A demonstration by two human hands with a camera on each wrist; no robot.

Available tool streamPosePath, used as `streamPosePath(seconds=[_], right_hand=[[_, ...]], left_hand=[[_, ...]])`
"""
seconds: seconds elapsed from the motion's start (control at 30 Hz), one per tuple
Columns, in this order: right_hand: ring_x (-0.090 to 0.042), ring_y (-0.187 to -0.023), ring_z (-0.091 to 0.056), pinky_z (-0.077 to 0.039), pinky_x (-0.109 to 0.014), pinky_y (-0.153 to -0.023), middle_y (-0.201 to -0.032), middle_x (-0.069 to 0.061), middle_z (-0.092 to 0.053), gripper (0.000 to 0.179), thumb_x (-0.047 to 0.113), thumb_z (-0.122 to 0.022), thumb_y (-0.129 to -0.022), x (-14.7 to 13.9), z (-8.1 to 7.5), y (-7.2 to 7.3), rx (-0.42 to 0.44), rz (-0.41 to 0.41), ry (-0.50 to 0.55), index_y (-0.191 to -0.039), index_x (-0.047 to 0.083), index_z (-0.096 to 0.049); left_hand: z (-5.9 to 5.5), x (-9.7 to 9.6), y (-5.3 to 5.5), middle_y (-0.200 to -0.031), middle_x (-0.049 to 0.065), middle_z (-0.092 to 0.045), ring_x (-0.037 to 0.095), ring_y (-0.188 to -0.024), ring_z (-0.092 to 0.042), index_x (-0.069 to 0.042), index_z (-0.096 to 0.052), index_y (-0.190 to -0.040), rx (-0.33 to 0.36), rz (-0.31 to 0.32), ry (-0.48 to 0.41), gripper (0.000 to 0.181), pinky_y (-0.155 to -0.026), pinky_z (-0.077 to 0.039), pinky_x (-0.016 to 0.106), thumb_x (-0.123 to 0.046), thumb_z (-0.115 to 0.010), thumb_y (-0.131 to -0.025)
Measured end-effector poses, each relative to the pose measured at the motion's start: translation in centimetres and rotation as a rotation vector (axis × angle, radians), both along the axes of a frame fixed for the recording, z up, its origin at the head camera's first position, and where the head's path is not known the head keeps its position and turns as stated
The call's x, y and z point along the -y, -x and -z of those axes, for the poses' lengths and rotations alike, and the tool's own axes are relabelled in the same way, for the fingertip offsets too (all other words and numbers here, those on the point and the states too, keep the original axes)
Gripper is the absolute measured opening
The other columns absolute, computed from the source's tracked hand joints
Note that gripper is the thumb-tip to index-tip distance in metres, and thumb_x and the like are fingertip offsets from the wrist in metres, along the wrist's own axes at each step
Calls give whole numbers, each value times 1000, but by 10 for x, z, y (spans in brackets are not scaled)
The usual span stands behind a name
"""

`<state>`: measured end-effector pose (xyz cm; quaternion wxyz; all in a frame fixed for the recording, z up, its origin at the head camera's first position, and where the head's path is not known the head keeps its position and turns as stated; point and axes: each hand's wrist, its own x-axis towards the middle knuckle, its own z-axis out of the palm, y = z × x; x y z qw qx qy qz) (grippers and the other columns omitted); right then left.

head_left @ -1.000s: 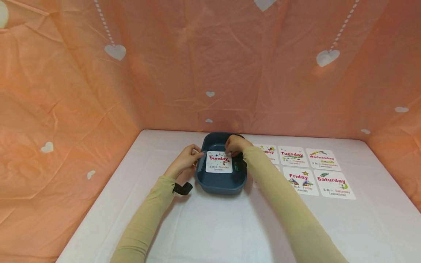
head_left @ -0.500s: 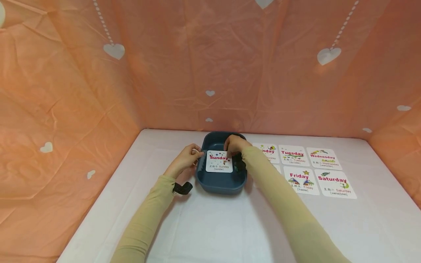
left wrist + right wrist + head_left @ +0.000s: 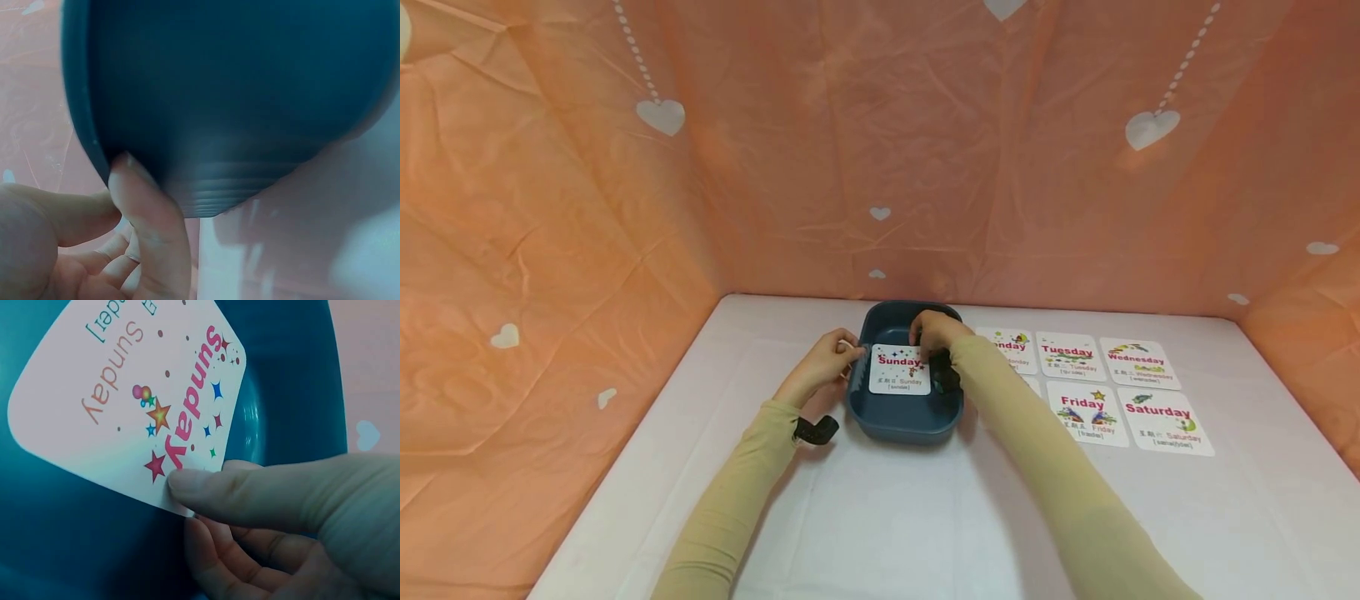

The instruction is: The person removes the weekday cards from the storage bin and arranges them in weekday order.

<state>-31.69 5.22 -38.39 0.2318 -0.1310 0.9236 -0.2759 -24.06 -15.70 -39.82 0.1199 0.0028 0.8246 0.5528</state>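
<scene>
A dark blue plastic basin (image 3: 904, 423) stands on the white tabletop, and the white "Sunday" flashcard (image 3: 895, 377) is inside its outline in the head view. My right hand (image 3: 937, 331) reaches over the basin's right side and pinches the card by one corner. In the right wrist view the thumb lies on the card's (image 3: 119, 381) printed face, with the other fingers curled beneath. At the basin's left side, my left hand (image 3: 823, 362) pinches the rim; the left wrist view has thumb and finger on either side of the basin's edge (image 3: 76, 106).
To the right, flashcards lie in two rows: Tuesday (image 3: 1070, 357), Wednesday (image 3: 1138, 364), Friday (image 3: 1086, 413) and Saturday (image 3: 1164, 420) among them. The right forearm partly covers the nearer ones. An orange cloth (image 3: 1000, 217) with white hearts hangs behind the table.
Almost nothing differs. The right hand's fingers shift slightly at the card's corner; the left hand, the basin and the card stay in place.
</scene>
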Motion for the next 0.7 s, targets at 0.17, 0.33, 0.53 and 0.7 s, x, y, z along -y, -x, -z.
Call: streamPosePath(seconds=[0.17,0.33,0.53,0.7], right_hand=[[-19,-71,-52,-43,-28,-62,-88,-9,-56,28,-8,-77,-71,0,0,-1,0,-15,-12,-95,3,-67],[-20,-74,-49,-42,-29,-63,-86,-8,-56,26,-5,-79,-71,-1,0,-2,-18,-46,-28,-93,2,-66],[-22,-80,-50,-43,-31,-68,-89,-8,-57,25,-2,-81,-70,-2,2,-2,-46,-69,-49,-89,3,-66],[-23,-82,-49,-42,-32,-68,-90,-7,-57,24,-1,-80,-70,-2,1,-2,-67,-94,-59,-88,5,-65]], left_hand=[[0,0,1,-67,5,-50,14,-52,-49,-1,-49,-107,2,2,-6,16,-48,-46,30,-12,-56,-98],[0,0,0,-67,4,-50,14,-53,-49,0,-49,-106,-4,6,-8,16,-47,-45,28,-12,-56,-98],[-1,-1,-1,-67,5,-50,14,-54,-49,0,-49,-107,-6,9,-10,16,-47,-45,28,-12,-55,-98],[1,-1,0,-67,5,-49,14,-53,-48,0,-49,-107,-15,13,-2,16,-47,-45,28,-12,-55,-98]])
